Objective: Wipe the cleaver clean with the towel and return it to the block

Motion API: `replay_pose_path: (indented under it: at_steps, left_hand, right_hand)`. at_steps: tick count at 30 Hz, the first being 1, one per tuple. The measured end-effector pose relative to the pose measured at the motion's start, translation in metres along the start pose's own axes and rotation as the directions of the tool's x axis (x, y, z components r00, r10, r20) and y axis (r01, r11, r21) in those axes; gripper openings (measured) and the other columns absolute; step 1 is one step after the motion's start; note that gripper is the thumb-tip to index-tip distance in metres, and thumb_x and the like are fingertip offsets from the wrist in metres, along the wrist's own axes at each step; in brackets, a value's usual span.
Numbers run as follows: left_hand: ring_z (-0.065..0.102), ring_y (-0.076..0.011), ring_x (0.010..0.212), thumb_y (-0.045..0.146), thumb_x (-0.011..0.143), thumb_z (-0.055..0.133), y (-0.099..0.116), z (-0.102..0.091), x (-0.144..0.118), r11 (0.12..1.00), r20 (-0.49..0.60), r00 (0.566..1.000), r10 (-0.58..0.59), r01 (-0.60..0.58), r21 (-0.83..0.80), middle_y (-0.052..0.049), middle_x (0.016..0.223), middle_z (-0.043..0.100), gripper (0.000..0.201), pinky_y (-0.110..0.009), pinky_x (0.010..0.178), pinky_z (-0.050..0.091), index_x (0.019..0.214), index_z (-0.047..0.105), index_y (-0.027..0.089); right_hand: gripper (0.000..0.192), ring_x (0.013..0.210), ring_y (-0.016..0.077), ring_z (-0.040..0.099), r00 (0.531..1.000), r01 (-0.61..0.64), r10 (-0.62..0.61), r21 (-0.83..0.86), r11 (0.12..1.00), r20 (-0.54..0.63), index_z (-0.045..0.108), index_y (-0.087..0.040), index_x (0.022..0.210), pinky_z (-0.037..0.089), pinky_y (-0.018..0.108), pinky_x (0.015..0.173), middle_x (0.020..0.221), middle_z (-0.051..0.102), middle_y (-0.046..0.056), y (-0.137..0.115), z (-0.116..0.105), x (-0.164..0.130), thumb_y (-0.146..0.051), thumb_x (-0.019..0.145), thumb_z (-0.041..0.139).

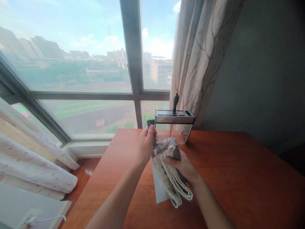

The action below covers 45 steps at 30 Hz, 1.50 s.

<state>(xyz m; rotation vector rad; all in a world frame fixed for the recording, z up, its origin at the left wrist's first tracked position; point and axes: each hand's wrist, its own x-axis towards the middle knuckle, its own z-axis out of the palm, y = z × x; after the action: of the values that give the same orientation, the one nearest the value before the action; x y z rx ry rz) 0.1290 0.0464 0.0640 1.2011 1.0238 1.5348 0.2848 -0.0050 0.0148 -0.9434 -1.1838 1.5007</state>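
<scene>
My left hand [145, 147] grips the dark handle of a cleaver [159, 187], whose wide pale blade points down toward me. My right hand [182, 167] presses a folded grey and beige cloth [170, 171] against the flat of the blade, covering most of it. Both hands are held above a reddish wooden table [238, 178]. Just behind them stands a metal knife block [174, 120] with clear sides, and one black handle [175, 102] sticks up out of its top.
A large window [95, 70] with a dark frame fills the far side. A patterned curtain [202, 60] hangs at the right behind the knife block. White bedding [33, 165] lies at the left, beside a white surface with a cable [45, 219].
</scene>
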Motion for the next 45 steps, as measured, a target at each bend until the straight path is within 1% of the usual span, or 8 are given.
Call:
replay_pose_path:
  at_steps: [5,9,14,19,23,32,39,45]
  left_hand:
    - [0.048,-0.0103,0.050,0.057,0.085,0.052,0.004,-0.004,0.001,0.996,-0.029,0.998,0.056,-0.054,0.078,0.001,0.055,0.053,0.044,-0.021,0.048,0.036,0.069,0.058,0.017]
    - [0.048,-0.0099,0.049,0.055,0.085,0.053,0.009,-0.011,0.004,0.997,-0.050,0.996,0.072,-0.070,0.042,0.001,0.054,0.054,0.042,-0.020,0.049,0.036,0.069,0.060,0.016]
    - [0.046,-0.0089,0.046,0.055,0.085,0.052,0.013,-0.021,0.010,0.996,-0.197,0.977,0.085,-0.087,-0.001,0.002,0.050,0.052,0.044,-0.020,0.046,0.034,0.067,0.058,0.016]
    - [0.045,-0.0085,0.046,0.056,0.085,0.053,0.009,-0.018,0.009,0.995,-0.248,0.967,0.058,-0.076,-0.064,0.002,0.051,0.051,0.044,-0.020,0.046,0.034,0.068,0.057,0.016]
    - [0.046,-0.0088,0.046,0.054,0.086,0.052,0.004,-0.007,0.001,0.996,-0.218,0.975,0.040,-0.055,-0.063,0.003,0.052,0.051,0.042,-0.020,0.046,0.036,0.068,0.056,0.016]
    - [0.044,-0.0094,0.051,0.051,0.089,0.049,-0.006,0.014,-0.013,0.998,-0.014,0.999,0.049,-0.048,0.050,0.002,0.054,0.049,0.042,-0.021,0.049,0.035,0.065,0.054,0.017]
    - [0.046,-0.0100,0.048,0.053,0.088,0.050,-0.001,0.003,-0.005,0.997,-0.025,0.999,0.039,-0.037,0.070,0.001,0.053,0.052,0.043,-0.021,0.047,0.035,0.067,0.057,0.016]
    - [0.048,-0.0094,0.048,0.052,0.086,0.052,0.007,-0.011,0.006,0.998,-0.142,0.989,0.049,-0.053,-0.022,0.001,0.053,0.054,0.042,-0.020,0.047,0.037,0.066,0.059,0.015]
  right_hand:
    - [0.041,0.085,0.0212,0.064,1.000,0.004,-0.004,0.020,1.000,0.015,0.065,-0.017,0.101,0.050,0.032,0.080,0.096,0.071,0.004,0.004,0.004,-0.001,-0.039,0.069,0.079]
    - [0.040,0.085,0.0194,0.062,0.997,-0.005,0.005,0.003,1.000,0.073,0.065,-0.017,0.100,0.047,0.031,0.081,0.094,0.069,0.002,0.006,0.005,-0.001,-0.037,0.069,0.080]
    - [0.042,0.081,0.0160,0.058,0.965,-0.101,0.099,-0.005,0.995,0.244,0.063,-0.016,0.100,0.044,0.027,0.079,0.091,0.066,0.001,0.003,-0.002,-0.002,-0.033,0.067,0.082]
    - [0.037,0.076,0.0144,0.056,0.963,-0.094,0.094,-0.014,0.995,0.253,0.063,-0.015,0.094,0.043,0.026,0.073,0.085,0.063,0.000,-0.003,-0.005,-0.003,-0.034,0.068,0.082]
    - [0.035,0.078,0.0145,0.057,0.977,-0.036,0.033,0.011,0.999,0.210,0.065,-0.016,0.097,0.043,0.026,0.075,0.087,0.065,0.000,-0.007,-0.006,-0.002,-0.034,0.071,0.080]
    - [0.034,0.081,0.0160,0.060,0.996,0.000,-0.005,0.055,0.998,0.085,0.066,-0.016,0.098,0.045,0.028,0.078,0.091,0.067,0.002,-0.005,-0.011,-0.002,-0.035,0.073,0.078]
    - [0.041,0.089,0.0184,0.061,0.991,-0.020,0.011,0.062,0.998,0.136,0.065,-0.017,0.106,0.045,0.030,0.084,0.099,0.068,0.003,-0.005,-0.004,-0.002,-0.036,0.072,0.079]
    - [0.041,0.084,0.0176,0.059,0.975,-0.061,0.059,0.003,0.998,0.213,0.064,-0.016,0.102,0.045,0.030,0.080,0.095,0.067,0.002,0.000,-0.003,-0.002,-0.034,0.069,0.081]
